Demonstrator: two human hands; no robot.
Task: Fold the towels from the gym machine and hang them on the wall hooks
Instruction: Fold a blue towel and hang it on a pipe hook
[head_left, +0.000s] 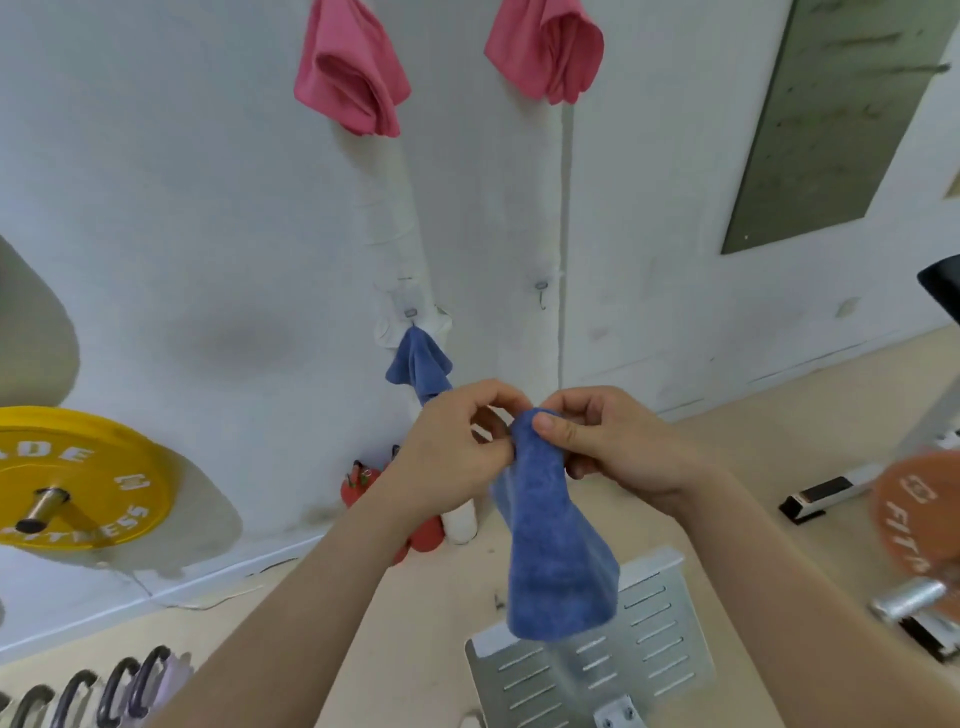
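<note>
Pinching blue terry towel (550, 561) with left hand (452, 452) and right hand (613, 447), close to scuffed white wall (208, 208); pink cloth towels (350, 73) high up it, beige floor (779, 400) below.

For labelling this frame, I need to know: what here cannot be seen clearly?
Head view only.
Hooks of left pink towel and right pink towel: covered or above the top edge.
Top of held blue towel: pinched inside left hand and right hand.
Orange plate: blurred, cut by right edge.
Red objects on floor: partly behind left wrist.
</note>
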